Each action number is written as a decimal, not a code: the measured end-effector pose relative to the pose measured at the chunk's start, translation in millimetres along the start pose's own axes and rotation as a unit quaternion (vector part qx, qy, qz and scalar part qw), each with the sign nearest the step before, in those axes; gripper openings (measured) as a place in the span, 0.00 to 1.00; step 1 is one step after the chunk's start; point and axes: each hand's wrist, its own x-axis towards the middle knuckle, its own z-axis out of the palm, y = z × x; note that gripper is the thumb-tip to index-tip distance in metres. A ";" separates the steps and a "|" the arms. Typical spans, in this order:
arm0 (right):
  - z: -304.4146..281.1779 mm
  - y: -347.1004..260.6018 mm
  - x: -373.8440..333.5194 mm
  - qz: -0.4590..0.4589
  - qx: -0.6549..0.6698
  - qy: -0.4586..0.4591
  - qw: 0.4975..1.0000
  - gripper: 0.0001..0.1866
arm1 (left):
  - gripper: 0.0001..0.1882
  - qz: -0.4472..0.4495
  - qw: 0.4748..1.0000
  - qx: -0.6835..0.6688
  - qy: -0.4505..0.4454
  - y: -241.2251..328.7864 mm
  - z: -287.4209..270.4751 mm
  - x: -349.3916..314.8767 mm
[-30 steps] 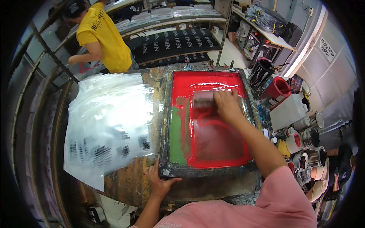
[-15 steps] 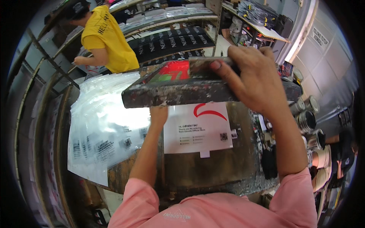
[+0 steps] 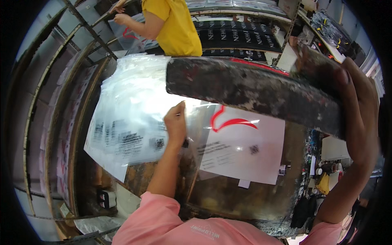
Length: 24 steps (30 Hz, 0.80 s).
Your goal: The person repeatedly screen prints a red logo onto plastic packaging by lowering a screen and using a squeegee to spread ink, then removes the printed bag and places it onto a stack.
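Note:
A printing screen (image 3: 245, 87) with a thick, paint-stained dark frame is raised and tilted over the table. At its right end my right hand (image 3: 361, 110) is closed on a dark squeegee (image 3: 314, 67), the thumb pressed along it; whether the fingers also grip the frame is hidden. My left hand (image 3: 175, 124) is closed in a pinch on the edge of a clear plastic sheet (image 3: 210, 141) bearing a red curved line and black print. Part of that sheet lies over a white backing (image 3: 269, 163) on the table. Left of it spreads a stack of printed clear sheets (image 3: 122, 110).
The worktable (image 3: 241, 200) is brown and stained. Past it stands a person in a yellow shirt (image 3: 179, 28), hands on a printed sheet. Shelving racks (image 3: 77, 134) run along the left. Black printed fabric (image 3: 237, 34) lies on a shelf behind. Supplies and a dark cloth (image 3: 302, 210) lie at right.
My left hand has come out from behind the screen, drawing the printed sheet's edge up and leftward. The right hand and screen appear further right, and the view has shifted.

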 end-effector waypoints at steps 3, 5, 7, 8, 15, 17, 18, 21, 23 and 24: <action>-11.9 6.6 -11.5 0.015 -0.021 0.009 1.000 0.28 | 0.18 -0.027 0.991 0.095 0.086 -37.3 -58.2 26.5; -11.6 -1.1 -16.2 0.014 -0.015 0.007 1.000 0.28 | 0.18 0.049 0.976 0.164 0.133 -70.1 -114.4 50.9; 1.9 -9.4 -14.4 0.004 0.010 -0.008 1.000 0.27 | 0.25 -0.071 0.933 0.333 0.121 -98.2 -197.6 73.2; 3.4 -10.4 -15.1 0.002 -0.006 0.000 1.000 0.27 | 0.29 0.021 0.937 0.331 0.109 -85.7 -187.8 67.9; 8.3 -5.9 -31.1 -0.065 -0.044 0.138 0.987 0.31 | 0.66 0.343 0.804 0.298 -0.384 24.2 -84.5 -91.0; 5.9 3.2 -24.8 -0.065 -0.063 0.129 0.987 0.32 | 0.66 0.349 0.811 0.244 -0.401 56.3 -36.9 -127.1; 6.9 2.9 -29.4 -0.059 -0.059 0.109 0.991 0.32 | 0.67 0.339 0.818 0.222 -0.408 75.9 -10.9 -147.5; 3.1 -10.9 -30.2 -0.056 -0.048 0.076 0.994 0.32 | 0.67 0.334 0.834 0.166 -0.406 117.4 44.5 -189.7; 2.1 -9.1 -28.5 -0.064 -0.040 0.062 0.995 0.33 | 0.68 0.330 0.829 0.160 -0.423 137.3 61.6 -207.8; 0.1 -7.4 -26.9 -0.051 -0.034 0.041 0.997 0.34 | 0.68 0.337 0.823 0.156 -0.429 144.7 67.3 -214.6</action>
